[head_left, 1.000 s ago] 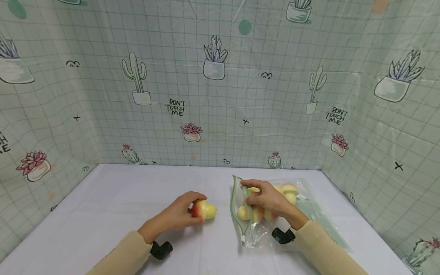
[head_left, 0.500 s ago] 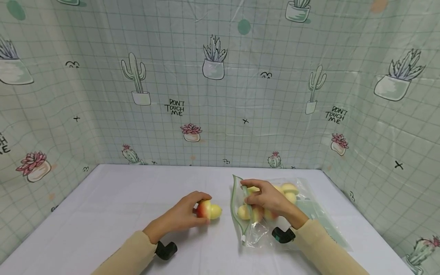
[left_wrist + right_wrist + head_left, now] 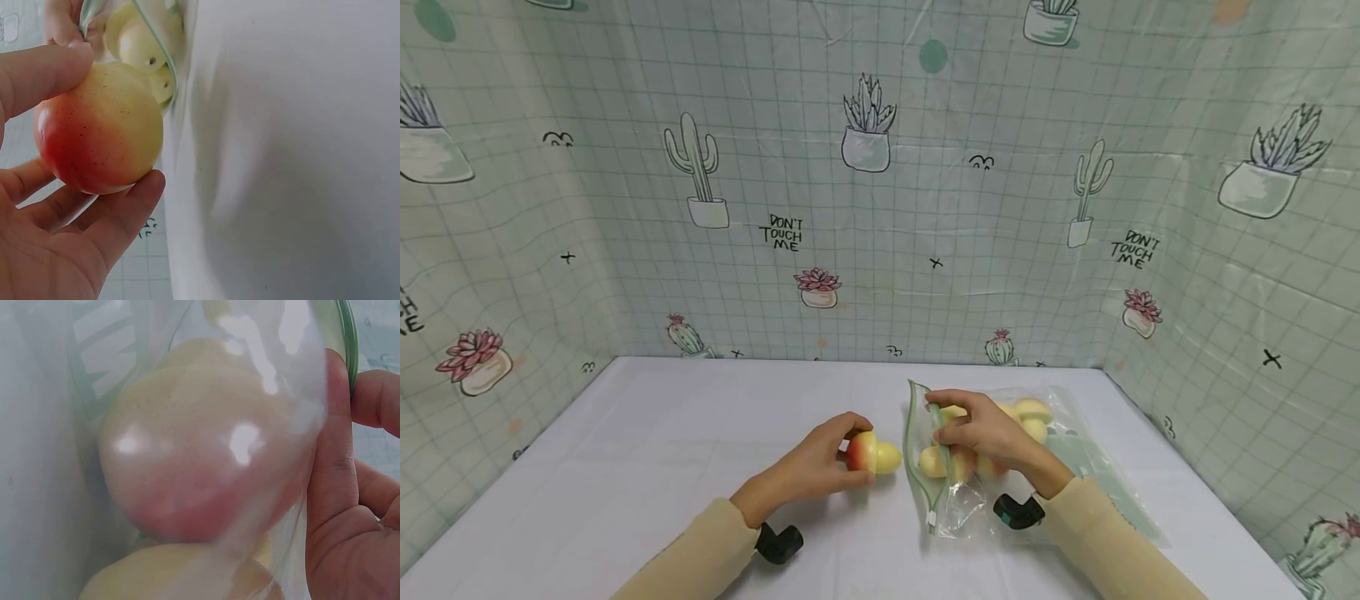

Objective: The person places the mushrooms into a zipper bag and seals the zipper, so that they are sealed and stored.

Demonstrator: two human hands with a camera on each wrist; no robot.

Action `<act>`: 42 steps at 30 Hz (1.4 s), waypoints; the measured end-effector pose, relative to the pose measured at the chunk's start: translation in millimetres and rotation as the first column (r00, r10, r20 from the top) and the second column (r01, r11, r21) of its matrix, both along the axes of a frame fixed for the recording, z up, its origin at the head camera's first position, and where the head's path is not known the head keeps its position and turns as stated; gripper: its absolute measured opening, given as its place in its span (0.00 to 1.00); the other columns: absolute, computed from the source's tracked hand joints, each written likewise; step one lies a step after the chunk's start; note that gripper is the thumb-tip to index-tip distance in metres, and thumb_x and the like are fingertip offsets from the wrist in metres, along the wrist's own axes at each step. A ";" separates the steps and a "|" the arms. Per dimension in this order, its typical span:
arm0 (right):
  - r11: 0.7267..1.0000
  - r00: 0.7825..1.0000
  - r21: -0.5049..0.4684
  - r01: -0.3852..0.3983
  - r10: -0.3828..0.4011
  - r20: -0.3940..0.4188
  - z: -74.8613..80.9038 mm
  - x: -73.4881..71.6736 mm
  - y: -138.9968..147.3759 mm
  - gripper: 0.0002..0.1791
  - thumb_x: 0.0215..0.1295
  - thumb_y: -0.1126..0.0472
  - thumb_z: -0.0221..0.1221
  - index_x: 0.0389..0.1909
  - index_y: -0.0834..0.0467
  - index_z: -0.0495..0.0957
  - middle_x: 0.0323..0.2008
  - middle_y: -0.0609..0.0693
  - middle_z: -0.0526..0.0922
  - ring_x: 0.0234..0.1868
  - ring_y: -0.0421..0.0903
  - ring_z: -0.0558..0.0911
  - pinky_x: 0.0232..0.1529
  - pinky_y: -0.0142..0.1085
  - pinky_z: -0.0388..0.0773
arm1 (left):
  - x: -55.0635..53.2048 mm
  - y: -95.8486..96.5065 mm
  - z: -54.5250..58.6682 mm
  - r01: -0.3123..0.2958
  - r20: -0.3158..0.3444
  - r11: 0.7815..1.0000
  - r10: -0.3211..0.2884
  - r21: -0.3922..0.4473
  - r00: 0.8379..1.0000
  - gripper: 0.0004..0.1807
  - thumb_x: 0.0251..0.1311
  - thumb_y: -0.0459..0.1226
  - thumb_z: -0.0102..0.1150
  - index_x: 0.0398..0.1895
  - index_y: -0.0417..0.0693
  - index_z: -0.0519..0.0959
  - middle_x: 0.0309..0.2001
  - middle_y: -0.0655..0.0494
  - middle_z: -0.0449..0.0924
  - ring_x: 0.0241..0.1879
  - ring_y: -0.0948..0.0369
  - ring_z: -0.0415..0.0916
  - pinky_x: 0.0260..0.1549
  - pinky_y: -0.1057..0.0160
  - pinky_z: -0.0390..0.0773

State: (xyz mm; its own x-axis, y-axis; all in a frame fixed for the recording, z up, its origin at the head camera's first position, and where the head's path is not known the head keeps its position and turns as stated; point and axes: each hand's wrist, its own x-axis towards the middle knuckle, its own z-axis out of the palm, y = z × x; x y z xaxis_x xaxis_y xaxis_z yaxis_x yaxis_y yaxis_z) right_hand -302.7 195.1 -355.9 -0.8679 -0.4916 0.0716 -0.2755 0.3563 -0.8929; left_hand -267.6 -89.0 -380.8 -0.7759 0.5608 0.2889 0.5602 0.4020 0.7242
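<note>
In the head view my left hand (image 3: 808, 462) holds a red-and-yellow pear (image 3: 867, 452) between thumb and fingers, its narrow yellow end facing right. The left wrist view shows the speckled, rounded red end of the pear (image 3: 103, 131). A clear zip bag (image 3: 1086, 467) with green edging lies on the right, its mouth gaping toward the pear. At the upper edge of that mouth, my right hand (image 3: 988, 429) pinches the plastic. Several pears (image 3: 1033, 411) are inside the bag; one blushed pear (image 3: 206, 450) fills much of the right wrist view, seen through the film.
A white cloth covers the table (image 3: 700, 417). Around its back and sides hangs a grid-patterned curtain (image 3: 775, 150) printed with potted cacti. Each wrist carries a small black camera (image 3: 778, 543). The bag's white zip slider (image 3: 932, 518) sits at the near corner of its mouth.
My left hand has moved right with the pear, bringing its narrow end close to the bag's mouth. The right hand and the bag have stayed put.
</note>
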 end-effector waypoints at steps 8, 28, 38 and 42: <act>1.000 1.000 -0.017 -0.011 0.011 0.003 1.5 2.0 -1.3 0.35 0.58 0.66 0.63 0.67 0.64 0.64 0.64 0.63 0.67 0.35 0.45 0.82 0.37 0.37 0.80 | -1.8 11.4 -1.9 0.027 0.015 1.000 -0.027 0.012 1.000 0.29 0.52 0.35 0.70 0.56 0.40 0.68 0.51 0.54 0.71 0.50 0.57 0.70 0.44 0.69 0.77; 1.000 1.000 -0.018 -0.012 0.012 -0.007 0.8 1.6 -1.2 0.34 0.58 0.66 0.63 0.67 0.64 0.64 0.64 0.63 0.67 0.35 0.44 0.82 0.37 0.37 0.80 | -5.9 23.7 -5.8 0.044 0.030 0.999 -0.045 0.019 0.999 0.28 0.51 0.35 0.71 0.54 0.44 0.69 0.49 0.58 0.72 0.49 0.58 0.70 0.42 0.70 0.78; 1.000 1.000 -0.008 -0.015 0.015 0.000 1.7 1.6 -0.3 0.34 0.58 0.66 0.64 0.66 0.63 0.65 0.65 0.61 0.66 0.34 0.45 0.81 0.38 0.36 0.80 | -6.4 27.5 -6.9 0.058 0.065 0.998 -0.061 0.039 0.996 0.28 0.51 0.35 0.71 0.54 0.43 0.70 0.48 0.57 0.72 0.50 0.58 0.70 0.43 0.70 0.78; 1.000 1.000 0.006 -0.011 0.011 0.001 0.9 0.1 -0.7 0.34 0.57 0.66 0.64 0.66 0.62 0.66 0.65 0.60 0.67 0.36 0.45 0.81 0.38 0.35 0.79 | -6.1 30.6 -8.7 0.070 0.074 0.997 -0.073 0.042 0.995 0.27 0.50 0.35 0.71 0.53 0.43 0.70 0.48 0.58 0.72 0.49 0.59 0.70 0.43 0.70 0.78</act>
